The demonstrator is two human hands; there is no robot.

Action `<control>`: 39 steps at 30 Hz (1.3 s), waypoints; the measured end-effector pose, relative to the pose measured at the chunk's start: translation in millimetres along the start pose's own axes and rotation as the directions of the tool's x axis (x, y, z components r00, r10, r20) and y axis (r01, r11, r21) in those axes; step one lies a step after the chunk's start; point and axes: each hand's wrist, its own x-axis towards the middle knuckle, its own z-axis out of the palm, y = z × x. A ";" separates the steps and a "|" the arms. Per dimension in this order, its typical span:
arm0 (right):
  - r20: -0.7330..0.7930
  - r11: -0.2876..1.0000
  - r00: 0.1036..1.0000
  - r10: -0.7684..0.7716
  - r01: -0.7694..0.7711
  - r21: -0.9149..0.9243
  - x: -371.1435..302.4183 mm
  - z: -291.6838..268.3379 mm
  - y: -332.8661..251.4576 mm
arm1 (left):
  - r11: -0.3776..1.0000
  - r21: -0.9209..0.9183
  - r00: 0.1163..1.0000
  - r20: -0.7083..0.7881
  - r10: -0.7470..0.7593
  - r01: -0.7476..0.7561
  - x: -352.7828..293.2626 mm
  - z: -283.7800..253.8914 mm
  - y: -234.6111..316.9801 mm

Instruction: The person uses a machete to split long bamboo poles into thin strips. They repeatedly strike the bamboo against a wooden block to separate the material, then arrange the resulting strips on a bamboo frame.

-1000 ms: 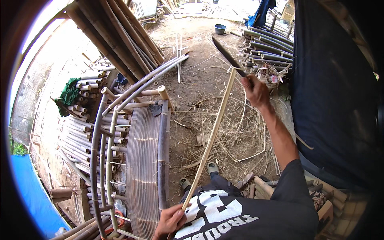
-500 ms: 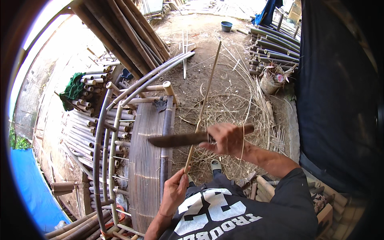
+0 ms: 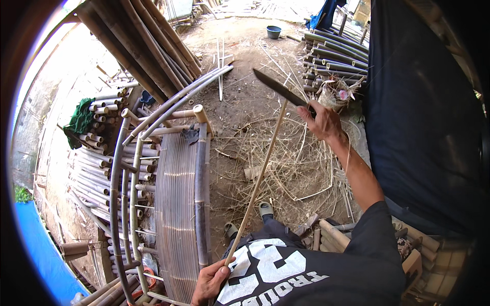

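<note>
A person's right hand [image 3: 324, 122] closes around the handle of a dark-bladed knife [image 3: 278, 87], level with the far end of a thin bamboo strip [image 3: 260, 176]; contact is unclear. The left hand [image 3: 211, 281], fingers curled, grips the strip's near end. Shavings [image 3: 301, 168] litter the dirt ground [image 3: 245, 92] beside a slatted bamboo bench [image 3: 176, 214], between stacked poles [image 3: 337, 58] and a leaning bundle [image 3: 143, 46].

left hand [image 3: 211, 281]: low, gripping | right hand [image 3: 324, 122]: forward, gripping, forearm [image 3: 361, 176] outstretched
</note>
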 end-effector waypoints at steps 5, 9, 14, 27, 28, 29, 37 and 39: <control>-0.158 0.893 0.887 0.434 -0.399 0.209 31.8 -18.9 57.8 | 0.960 -0.247 0.986 0.138 -0.099 0.131 -3.3 -50.8 -48.6; -0.148 0.962 0.988 0.034 0.008 0.274 -11.8 5.9 -15.2 | 0.970 -0.241 0.998 0.051 0.031 -0.018 52.6 -32.3 -16.3; -0.016 0.819 0.867 -0.497 0.476 0.321 -99.4 57.6 -128.1 | 0.957 -0.219 0.981 -0.011 0.195 -0.193 107.8 11.3 60.7; -0.181 0.709 0.789 -0.587 0.609 0.356 -103.7 69.2 -137.4 | 0.958 -0.234 0.985 0.002 0.170 -0.165 108.3 25.3 64.1; -0.205 0.741 0.806 -0.556 0.591 0.319 -93.0 67.8 -135.0 | 0.956 -0.245 0.985 0.017 0.173 -0.164 106.3 25.3 64.6; 0.095 0.883 0.954 -0.284 0.221 0.414 -86.5 58.0 -129.3 | 0.953 -0.255 0.984 0.033 0.176 -0.162 104.6 25.0 64.3; 0.008 0.825 0.876 -0.482 0.450 0.342 -95.1 48.5 -136.5 | 0.941 -0.256 0.973 0.019 0.232 -0.220 107.1 21.8 64.2; -0.004 0.798 0.869 -0.495 0.456 0.394 -114.3 49.4 -145.1 | 0.940 -0.253 0.970 0.018 0.243 -0.231 106.7 21.8 64.5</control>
